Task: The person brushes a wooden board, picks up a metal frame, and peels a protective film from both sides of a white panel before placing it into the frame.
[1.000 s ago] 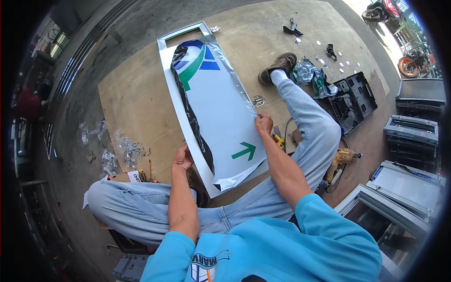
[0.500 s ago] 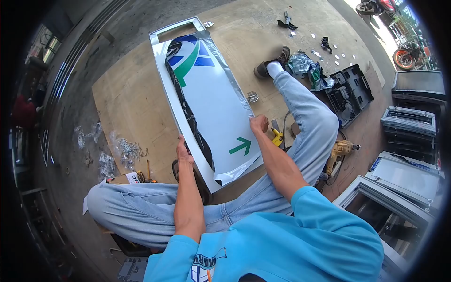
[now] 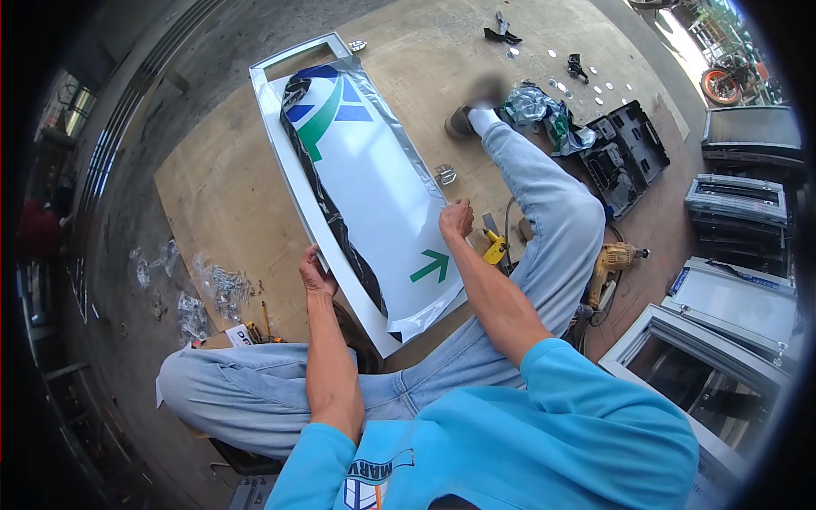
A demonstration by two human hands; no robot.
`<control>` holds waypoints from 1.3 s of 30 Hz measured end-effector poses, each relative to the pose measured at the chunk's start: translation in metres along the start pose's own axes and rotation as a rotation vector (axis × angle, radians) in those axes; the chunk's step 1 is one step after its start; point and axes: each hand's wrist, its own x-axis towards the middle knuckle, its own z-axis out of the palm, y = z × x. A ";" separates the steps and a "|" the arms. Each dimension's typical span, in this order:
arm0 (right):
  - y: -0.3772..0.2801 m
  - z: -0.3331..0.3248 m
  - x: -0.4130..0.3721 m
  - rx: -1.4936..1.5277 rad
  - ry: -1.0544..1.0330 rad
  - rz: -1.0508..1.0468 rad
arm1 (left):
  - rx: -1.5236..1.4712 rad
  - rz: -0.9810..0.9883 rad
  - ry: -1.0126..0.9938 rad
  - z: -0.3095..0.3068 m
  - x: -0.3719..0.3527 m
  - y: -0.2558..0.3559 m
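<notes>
A long white framed panel (image 3: 387,191) lies at a slant before me, its near end between my legs. Protective film with blue and green print and a green arrow (image 3: 430,266) covers its face. Along the left side the film is loose and bunched, showing its black underside (image 3: 333,217). My left hand (image 3: 318,274) grips the frame's left edge, fingers partly hidden beneath. On the opposite long edge, my right hand (image 3: 456,219) is closed, its fingertips out of sight. A metal hinge (image 3: 444,174) sits beside the right edge, another (image 3: 357,46) by the far end.
Plastic bags and screws (image 3: 225,289) lie at left on the plywood sheet (image 3: 204,170). To the right are crumpled film (image 3: 544,110), an open black tool case (image 3: 626,157), a yellow tool (image 3: 495,246) and a yellow power drill (image 3: 614,265). Stacked framed panels (image 3: 731,297) stand farther right.
The view has shifted slightly. The panel has turned a little, its far end going left and its near end right, with both hands still at its edges.
</notes>
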 end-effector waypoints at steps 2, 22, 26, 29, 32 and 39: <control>0.002 -0.003 0.004 -0.095 -0.085 -0.089 | -0.016 -0.020 -0.091 0.009 0.000 0.006; -0.025 0.033 0.035 0.134 -0.057 -0.264 | 0.070 -0.129 -0.166 -0.033 0.026 0.017; -0.027 0.043 0.060 0.317 -0.265 0.113 | 0.111 -0.091 -0.170 -0.044 0.033 0.020; -0.024 0.039 0.052 0.313 -0.361 -0.047 | 0.095 -0.119 -0.212 -0.045 0.036 0.019; -0.029 0.032 0.039 0.268 -0.340 -0.066 | 0.233 0.016 -0.149 -0.036 0.032 0.028; -0.061 0.016 -0.061 -0.204 -0.256 -0.895 | 0.235 0.065 -0.147 -0.025 0.033 0.022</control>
